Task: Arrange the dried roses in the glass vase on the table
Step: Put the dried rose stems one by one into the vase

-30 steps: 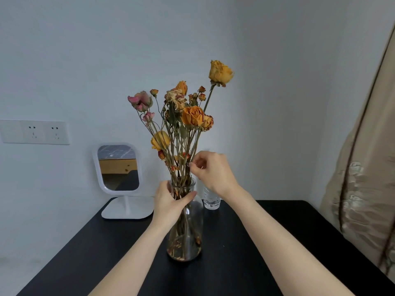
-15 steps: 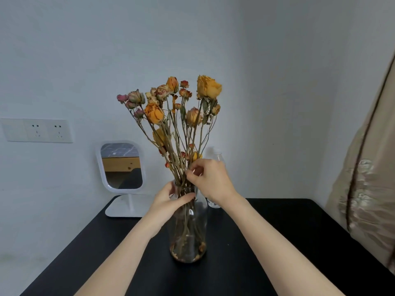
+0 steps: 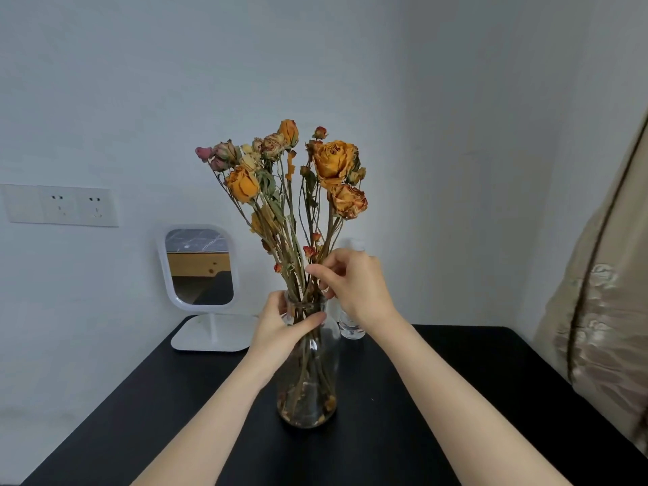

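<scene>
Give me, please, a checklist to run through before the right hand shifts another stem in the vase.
1. Glass vase upright on the table: ok.
2. Left hand grips the vase neck to steady it: ok.
3. Right hand pinches stems of the dried roses just above the rim: ok; which stem, cannot tell.
4. Every stem sits inside the vase mouth: cannot tell, the hands hide part of the rim.
5. Room behind the right hand: probably not ok, a small clear bottle stands close behind the wrist.
</scene>
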`<state>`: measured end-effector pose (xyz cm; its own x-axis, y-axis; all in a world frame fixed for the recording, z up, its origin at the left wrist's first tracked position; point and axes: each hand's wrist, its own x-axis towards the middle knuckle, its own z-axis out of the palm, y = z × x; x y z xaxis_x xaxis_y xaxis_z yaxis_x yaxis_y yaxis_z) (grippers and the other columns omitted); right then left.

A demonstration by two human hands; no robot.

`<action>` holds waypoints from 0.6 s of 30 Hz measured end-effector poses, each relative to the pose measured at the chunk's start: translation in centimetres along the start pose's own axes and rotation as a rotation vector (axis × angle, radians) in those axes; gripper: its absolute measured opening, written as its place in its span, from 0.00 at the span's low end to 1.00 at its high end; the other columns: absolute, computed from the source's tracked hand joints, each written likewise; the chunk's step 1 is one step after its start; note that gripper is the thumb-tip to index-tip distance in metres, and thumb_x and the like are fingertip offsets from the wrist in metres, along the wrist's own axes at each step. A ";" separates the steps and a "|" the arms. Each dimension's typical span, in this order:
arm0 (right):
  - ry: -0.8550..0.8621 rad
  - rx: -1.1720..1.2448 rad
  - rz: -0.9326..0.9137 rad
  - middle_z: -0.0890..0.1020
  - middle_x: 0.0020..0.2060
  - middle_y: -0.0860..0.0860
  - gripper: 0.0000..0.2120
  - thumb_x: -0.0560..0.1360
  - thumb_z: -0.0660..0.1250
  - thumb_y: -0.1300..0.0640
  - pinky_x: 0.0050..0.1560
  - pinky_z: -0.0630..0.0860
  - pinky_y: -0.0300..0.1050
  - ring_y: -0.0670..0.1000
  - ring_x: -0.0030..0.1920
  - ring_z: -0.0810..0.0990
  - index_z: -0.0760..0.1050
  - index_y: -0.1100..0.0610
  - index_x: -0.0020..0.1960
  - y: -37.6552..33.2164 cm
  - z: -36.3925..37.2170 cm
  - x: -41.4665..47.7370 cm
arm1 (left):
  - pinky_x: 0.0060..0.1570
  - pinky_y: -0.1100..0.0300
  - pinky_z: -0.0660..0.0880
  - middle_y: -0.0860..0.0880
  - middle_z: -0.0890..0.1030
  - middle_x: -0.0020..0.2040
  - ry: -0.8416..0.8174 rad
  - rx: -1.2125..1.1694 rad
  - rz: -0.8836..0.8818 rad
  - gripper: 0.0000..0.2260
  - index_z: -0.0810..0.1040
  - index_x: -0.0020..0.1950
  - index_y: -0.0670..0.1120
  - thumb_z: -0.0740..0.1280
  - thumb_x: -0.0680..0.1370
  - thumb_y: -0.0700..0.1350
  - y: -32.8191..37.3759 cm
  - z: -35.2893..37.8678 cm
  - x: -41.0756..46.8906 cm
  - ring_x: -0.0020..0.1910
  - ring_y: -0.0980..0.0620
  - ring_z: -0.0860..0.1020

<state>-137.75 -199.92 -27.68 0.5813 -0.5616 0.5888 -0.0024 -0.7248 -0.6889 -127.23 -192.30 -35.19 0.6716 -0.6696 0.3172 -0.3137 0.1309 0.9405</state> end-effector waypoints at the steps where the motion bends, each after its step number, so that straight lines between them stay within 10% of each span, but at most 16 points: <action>1: -0.008 -0.003 0.003 0.78 0.29 0.47 0.10 0.72 0.70 0.51 0.36 0.76 0.36 0.42 0.28 0.76 0.75 0.56 0.37 0.1 0.0 0.0 | 0.45 0.65 0.69 0.62 0.75 0.51 -0.006 -0.002 -0.005 0.22 0.68 0.56 0.56 0.75 0.67 0.50 0.0 -0.1 0.0 0.50 0.64 0.74; 18: 0.040 -0.015 -0.047 0.78 0.30 0.47 0.08 0.75 0.67 0.53 0.34 0.71 0.28 0.40 0.28 0.75 0.77 0.54 0.39 0.3 0.3 -0.1 | 0.59 0.60 0.67 0.55 0.77 0.60 -0.127 0.021 -0.023 0.23 0.69 0.67 0.51 0.70 0.73 0.49 -0.3 -0.7 0.5 0.61 0.55 0.73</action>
<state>-137.55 -199.93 -28.09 0.5479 -0.5421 0.6371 0.0118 -0.7565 -0.6538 -126.38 -192.17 -35.24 0.5889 -0.7595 0.2763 -0.3142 0.0998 0.9441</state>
